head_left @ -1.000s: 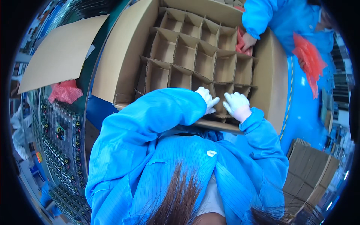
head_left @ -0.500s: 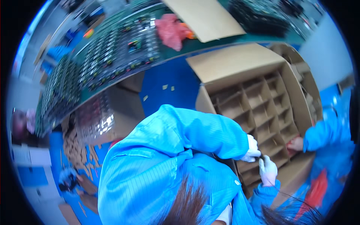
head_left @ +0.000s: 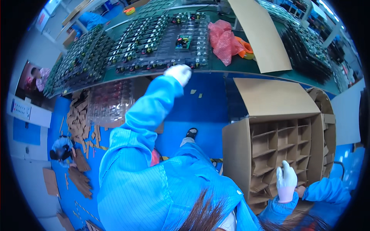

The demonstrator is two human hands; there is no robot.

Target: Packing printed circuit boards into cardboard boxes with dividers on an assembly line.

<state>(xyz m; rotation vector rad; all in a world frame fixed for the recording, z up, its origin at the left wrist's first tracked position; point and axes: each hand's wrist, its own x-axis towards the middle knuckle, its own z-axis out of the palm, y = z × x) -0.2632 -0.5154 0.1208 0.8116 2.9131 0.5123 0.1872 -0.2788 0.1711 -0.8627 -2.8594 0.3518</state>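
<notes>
My left hand [head_left: 178, 74], in a white glove, reaches forward to the table's front edge. It is just in front of a clear plastic tray [head_left: 200, 63]; its fingers are blurred and I cannot see whether they hold anything. A single green circuit board [head_left: 183, 42] lies in that tray, with more boards [head_left: 133, 42] packed in rows to its left. Over the carton [head_left: 237, 154] hangs my right hand [head_left: 287, 178], also gloved, open with fingers stretched upward and nothing in them. Cardboard dividers [head_left: 271, 152] split the carton into several cells.
A co-worker's hand [head_left: 300, 190] touches the carton's near right side. Pink bubble wrap [head_left: 221, 42], tape rolls [head_left: 245, 49] and a cardboard sheet [head_left: 266, 38] lie on the green table. Stacked boards [head_left: 308, 52] stand farther right. Cardboard scraps [head_left: 79, 115] litter the blue floor, where another person [head_left: 61, 149] works.
My left hand has left the carton and swung far left and forward to the table edge. My hands have parted, and my right hand has opened above the dividers. The view has turned leftward.
</notes>
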